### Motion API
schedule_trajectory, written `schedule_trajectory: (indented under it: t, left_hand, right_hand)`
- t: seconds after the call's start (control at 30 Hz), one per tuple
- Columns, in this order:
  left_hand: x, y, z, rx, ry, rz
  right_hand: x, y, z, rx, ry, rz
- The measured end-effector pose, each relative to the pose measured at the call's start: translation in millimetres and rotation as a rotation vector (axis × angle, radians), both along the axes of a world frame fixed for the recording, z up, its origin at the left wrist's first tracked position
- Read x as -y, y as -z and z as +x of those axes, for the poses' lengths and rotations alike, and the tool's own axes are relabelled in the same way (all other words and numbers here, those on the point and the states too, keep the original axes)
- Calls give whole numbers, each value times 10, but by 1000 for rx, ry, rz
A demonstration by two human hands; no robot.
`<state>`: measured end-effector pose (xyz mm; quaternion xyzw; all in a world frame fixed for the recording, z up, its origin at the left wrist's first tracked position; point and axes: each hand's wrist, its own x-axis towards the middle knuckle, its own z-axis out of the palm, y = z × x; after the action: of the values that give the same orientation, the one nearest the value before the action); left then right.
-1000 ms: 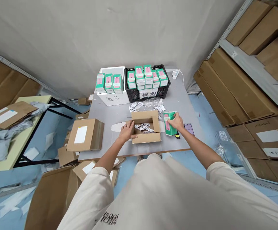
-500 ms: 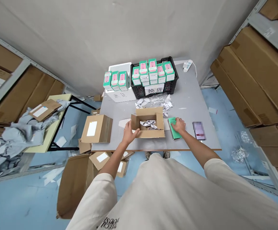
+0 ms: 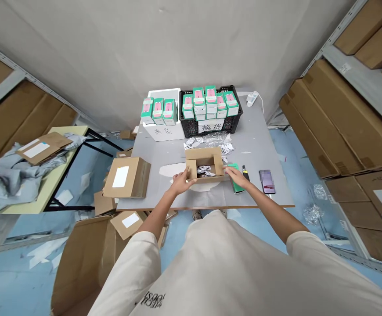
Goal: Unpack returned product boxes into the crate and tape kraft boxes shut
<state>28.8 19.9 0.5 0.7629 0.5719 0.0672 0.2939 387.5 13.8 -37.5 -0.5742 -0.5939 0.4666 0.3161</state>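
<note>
Box: an open brown cardboard box (image 3: pixel 200 153) stood on the grey table (image 3: pixel 257 131), crumpled paper (image 3: pixel 205 171) inside.
Left hand (image 3: pixel 180 182): thumb and fingers spread, touching the box's left end.
Right hand (image 3: pixel 237 176): loosely open, fingertips at its right edge.
Right of box: green carton (image 3: pixel 238 189), black-and-yellow tool (image 3: pixel 246 174), phone (image 3: pixel 267 182).
Behind box: black plastic crate (image 3: pixel 188 127).

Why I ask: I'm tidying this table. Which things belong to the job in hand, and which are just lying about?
Likely in use:
open carton, at the left hand
crumpled paper inside it
green box, beneath the right hand

Probably just lying about:
phone
clear plastic
power strip
</note>
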Motion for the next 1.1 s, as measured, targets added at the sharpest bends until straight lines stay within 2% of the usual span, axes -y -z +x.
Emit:
schedule_trajectory:
  t: [0.07,0.13,0.23,0.3,0.43,0.6,0.73,0.87,1.0,1.1]
  left_hand:
    - [-63,14,15,30,-66,9]
    - [-107,58,50,61,-159,49]
    - [-132,154,122,112,-301,120]
    - [-130,215,162,102,-350,161]
    - [-109,302,173,43,-373,232]
    - [-98,364,58,118,-323,202]
    - [-153,302,-131,168,-287,280]
    - [-271,144,-392,184,-323,361]
    - [-382,16,-682,169,-399,379]
    - [-451,11,-918,150,-455,372]
  right_hand:
    - [41,-74,-101,38,-2,-5]
    - [51,-100,-198,68,53,-21]
    - [6,-76,-322,114,136,4]
    - [-43,-46,-389,172,148,33]
    - [-85,-5,-512,299,201,9]
    - [-20,-48,-674,401,219,70]
    - [-55,-150,-834,426,180,195]
    - [-269,-226,-1095,414,148,291]
    - [-583,-200,-1504,395,79,336]
    - [-797,-131,-1848,384,16,353]
